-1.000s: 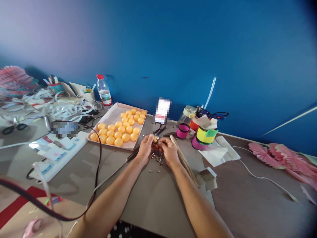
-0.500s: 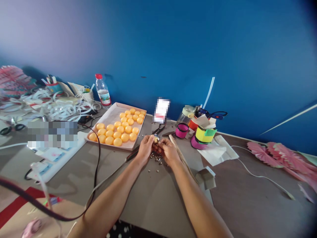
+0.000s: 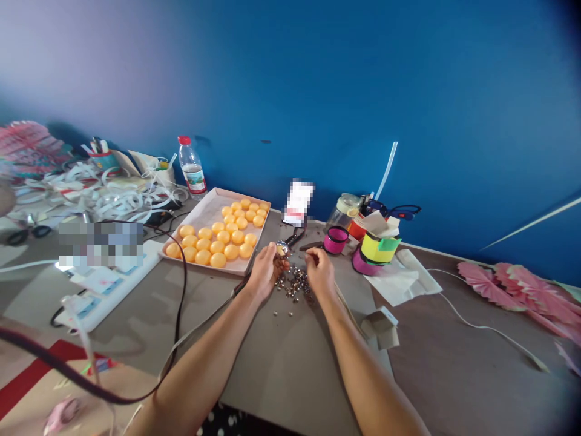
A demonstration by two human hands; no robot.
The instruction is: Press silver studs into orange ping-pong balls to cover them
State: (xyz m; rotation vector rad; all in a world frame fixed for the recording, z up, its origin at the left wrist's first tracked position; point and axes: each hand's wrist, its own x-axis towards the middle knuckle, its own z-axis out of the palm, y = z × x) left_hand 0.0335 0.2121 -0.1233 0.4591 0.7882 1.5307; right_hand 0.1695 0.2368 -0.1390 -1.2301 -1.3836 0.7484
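My left hand (image 3: 266, 266) is closed on a small yellow ball with a shiny metal cap (image 3: 280, 248), held just above the table. My right hand (image 3: 319, 269) has drawn away to the right; its fingers are pinched together over a heap of small metal beads (image 3: 295, 282), and what they hold is too small to make out. A shallow tray (image 3: 202, 212) with several yellow half-balls lies just left of my left hand. Thin wooden sticks (image 3: 345, 306) run along the table under my right forearm.
Coloured tape rolls (image 3: 376, 248) and a jar (image 3: 345, 209) stand behind my right hand. A water bottle (image 3: 191, 166), white strips (image 3: 104, 194), a power strip (image 3: 104, 281) and a dark cable (image 3: 181, 284) crowd the left. Pink paper fans (image 3: 512, 281) lie at the right. A small box (image 3: 380, 320) sits near the sticks.
My hands have parted: the right one let go of the ball and moved right over the bead heap, while the left keeps the ball and lifted it slightly.
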